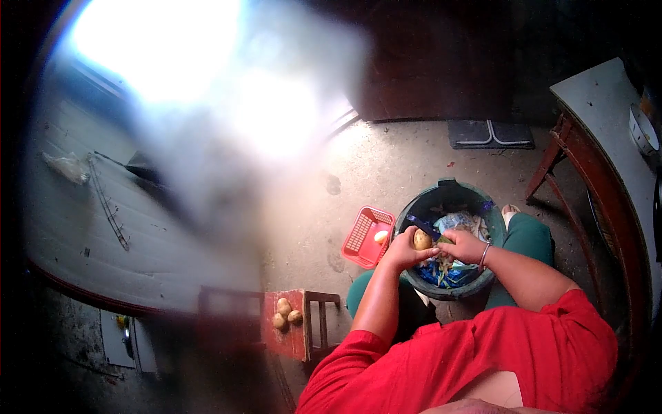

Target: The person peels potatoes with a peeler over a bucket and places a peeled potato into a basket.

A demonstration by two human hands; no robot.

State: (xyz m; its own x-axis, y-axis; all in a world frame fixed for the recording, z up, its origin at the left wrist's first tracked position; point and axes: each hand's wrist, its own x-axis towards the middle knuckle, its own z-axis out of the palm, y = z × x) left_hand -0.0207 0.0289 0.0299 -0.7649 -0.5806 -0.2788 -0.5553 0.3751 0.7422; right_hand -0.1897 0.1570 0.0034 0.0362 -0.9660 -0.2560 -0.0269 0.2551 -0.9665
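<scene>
My left hand (405,254) is closed around a potato (422,239), held above a dark green bucket (407,276). Close against the potato, my right hand (465,248) grips a small tool with a green part (445,240). Whether it is a peeler or a knife I cannot make out. A dark blue strip (419,224) shows just beyond the potato; what it belongs to is unclear. Inside the bucket, under both hands, lie peelings (476,226) and crumpled plastic wrappers (452,274).
Left of the bucket, a red plastic basket (357,238) holds a pale peeled piece (380,236). Several potatoes (281,321) rest on a red wooden stool (295,341). A table (593,90) with a white bowl (643,130) stands at right. Glare blurs the upper left.
</scene>
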